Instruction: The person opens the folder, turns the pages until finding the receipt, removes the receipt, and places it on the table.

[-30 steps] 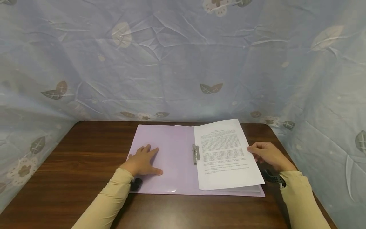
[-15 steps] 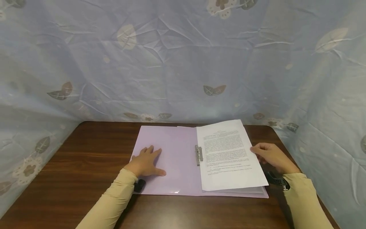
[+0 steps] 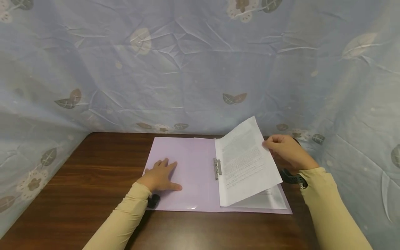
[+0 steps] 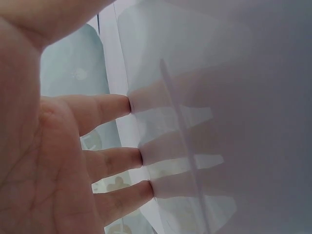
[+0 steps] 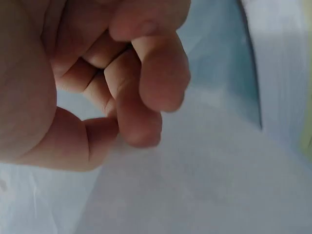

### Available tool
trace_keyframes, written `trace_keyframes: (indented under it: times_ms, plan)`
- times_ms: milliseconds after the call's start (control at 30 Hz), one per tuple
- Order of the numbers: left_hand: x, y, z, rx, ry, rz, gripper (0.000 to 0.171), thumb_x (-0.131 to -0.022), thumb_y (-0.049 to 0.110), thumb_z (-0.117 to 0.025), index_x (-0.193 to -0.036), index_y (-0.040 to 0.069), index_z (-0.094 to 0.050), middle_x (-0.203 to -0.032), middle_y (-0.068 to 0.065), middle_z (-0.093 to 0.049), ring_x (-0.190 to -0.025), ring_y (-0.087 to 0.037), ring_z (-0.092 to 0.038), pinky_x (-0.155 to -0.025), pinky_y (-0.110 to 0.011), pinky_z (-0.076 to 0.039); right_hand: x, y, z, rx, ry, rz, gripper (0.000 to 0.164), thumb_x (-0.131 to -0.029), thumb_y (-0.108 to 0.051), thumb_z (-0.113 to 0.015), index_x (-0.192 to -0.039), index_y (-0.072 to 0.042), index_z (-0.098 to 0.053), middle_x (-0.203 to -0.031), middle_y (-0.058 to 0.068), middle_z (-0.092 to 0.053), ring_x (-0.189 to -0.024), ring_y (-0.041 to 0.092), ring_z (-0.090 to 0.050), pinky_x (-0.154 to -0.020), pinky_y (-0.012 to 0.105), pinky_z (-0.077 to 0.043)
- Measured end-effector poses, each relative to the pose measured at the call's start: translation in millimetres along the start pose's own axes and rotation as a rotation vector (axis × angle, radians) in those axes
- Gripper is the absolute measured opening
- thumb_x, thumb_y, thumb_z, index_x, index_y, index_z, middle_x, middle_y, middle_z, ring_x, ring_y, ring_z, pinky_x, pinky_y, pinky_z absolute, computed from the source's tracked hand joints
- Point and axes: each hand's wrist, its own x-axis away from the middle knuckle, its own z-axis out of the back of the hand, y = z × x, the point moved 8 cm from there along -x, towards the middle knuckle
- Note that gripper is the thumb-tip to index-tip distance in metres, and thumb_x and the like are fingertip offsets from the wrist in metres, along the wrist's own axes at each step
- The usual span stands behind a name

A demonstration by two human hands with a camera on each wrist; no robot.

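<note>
A light purple folder [image 3: 193,173] lies spread flat on the table, with a metal clip [image 3: 216,168] near its spine. My left hand [image 3: 160,176] rests on the left cover, fingers straight and spread; the left wrist view shows its fingertips touching the glossy surface. On the right side, my right hand [image 3: 289,150] pinches the outer edge of a printed sheet of paper [image 3: 243,166] between thumb and fingers. That sheet is raised and bowed, its left edge still by the clip. Beneath it another printed page [image 3: 268,199] shows.
The dark wooden table [image 3: 103,180] extends to the left and in front of the folder. A patterned fabric curtain [image 3: 200,69] hangs behind and along both sides. Dark bands sit at both wrists.
My right hand has lifted the sheet's outer edge up and slightly left, uncovering more of the page below. The left hand has stayed in place on the cover.
</note>
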Motion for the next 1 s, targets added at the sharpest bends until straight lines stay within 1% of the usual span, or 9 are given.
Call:
trace_keyframes:
  times_ms: [100,233,300,500,667,767,833,933,1000]
  plan:
    - [-0.5,-0.7,-0.3,0.005,-0.002,0.0,0.106,-0.078,0.062,-0.082,-0.159,0.01,-0.04,-0.166,-0.031,-0.022,-0.151,-0.056,-0.019,-0.105,-0.087,-0.018,-6.1,-25.1,-7.4,0.019,-0.005,0.018,0.036,-0.102,-0.037,-0.064,-0.087,-0.005,-0.059,-0.068,-0.001,-0.047,-0.062,0.017,-0.046,-0.063,0.035,-0.045]
    - [-1.1,-1.4,-0.9,0.01,-0.005,-0.001,0.108,-0.077,0.063,-0.083,-0.16,0.01,-0.039,-0.166,-0.031,-0.022,-0.151,-0.057,-0.019,-0.105,-0.087,-0.018,-14.1,-51.5,-22.3,-0.021,0.019,0.038,0.031,-0.102,-0.034,-0.063,-0.089,-0.006,-0.061,-0.075,0.003,-0.057,-0.071,0.02,-0.054,-0.063,0.033,-0.046]
    - [-1.5,-1.7,-1.3,0.01,-0.008,-0.001,0.108,-0.077,0.063,-0.082,-0.16,0.01,-0.039,-0.166,-0.031,-0.022,-0.151,-0.057,-0.018,-0.105,-0.087,-0.018,-17.5,-62.3,-31.5,-0.062,0.044,0.047,0.029,-0.102,-0.031,-0.063,-0.089,-0.005,-0.062,-0.075,0.004,-0.058,-0.072,0.021,-0.056,-0.064,0.032,-0.047]
    - [-1.6,-1.1,-0.7,0.002,-0.017,-0.001,0.107,-0.078,0.064,-0.082,-0.16,0.01,-0.038,-0.166,-0.031,-0.021,-0.151,-0.056,-0.018,-0.105,-0.086,-0.018,-25.5,-90.8,-62.8,-0.183,0.126,0.091,0.024,-0.099,-0.022,-0.064,-0.086,-0.002,-0.064,-0.07,0.003,-0.059,-0.067,0.019,-0.057,-0.059,0.027,-0.045]
    - [-3.6,0.5,1.0,-0.006,-0.008,-0.007,0.108,-0.077,0.064,-0.082,-0.159,0.01,-0.04,-0.165,-0.031,-0.023,-0.15,-0.057,-0.019,-0.104,-0.087,-0.02,-32.9,-109.8,-94.6,-0.233,0.121,0.108,0.022,-0.099,-0.02,-0.064,-0.085,-0.003,-0.064,-0.072,0.003,-0.061,-0.067,0.018,-0.058,-0.058,0.025,-0.045]
    - [-3.4,-1.8,1.9,-0.002,-0.01,-0.008,0.106,-0.077,0.064,-0.082,-0.159,0.01,-0.041,-0.165,-0.031,-0.023,-0.15,-0.056,-0.02,-0.105,-0.085,-0.022,-38.0,-121.0,-116.0,-0.218,0.099,0.124,0.021,-0.098,-0.02,-0.065,-0.083,-0.005,-0.066,-0.073,0.003,-0.063,-0.068,0.019,-0.06,-0.06,0.027,-0.047]
    - [-3.1,-2.9,4.6,0.004,-0.003,-0.017,0.1,-0.08,0.06,-0.081,-0.157,0.007,-0.044,-0.163,-0.032,-0.027,-0.15,-0.055,-0.024,-0.109,-0.08,-0.025,-42.1,-127.3,-130.5,-0.191,0.095,0.139,0.02,-0.096,-0.019,-0.066,-0.081,-0.006,-0.068,-0.072,0.003,-0.064,-0.067,0.019,-0.061,-0.061,0.028,-0.049]
    - [-2.4,-4.8,12.2,0.008,0.028,-0.034,0.085,-0.087,0.053,-0.078,-0.15,0.003,-0.052,-0.157,-0.031,-0.04,-0.146,-0.051,-0.036,-0.114,-0.068,-0.033,-47.6,-136.3,-151.7,-0.102,0.103,0.18,0.019,-0.094,-0.02,-0.066,-0.079,-0.009,-0.069,-0.07,0.002,-0.066,-0.065,0.017,-0.061,-0.061,0.028,-0.05]
    - [-2.2,-6.7,19.2,0.012,0.063,-0.037,0.074,-0.091,0.048,-0.076,-0.145,0.001,-0.057,-0.151,-0.028,-0.05,-0.141,-0.047,-0.046,-0.114,-0.061,-0.038,-50.7,-142.0,-165.8,-0.012,0.119,0.205,0.018,-0.092,-0.021,-0.066,-0.077,-0.011,-0.069,-0.07,-0.001,-0.066,-0.065,0.014,-0.06,-0.06,0.027,-0.048]
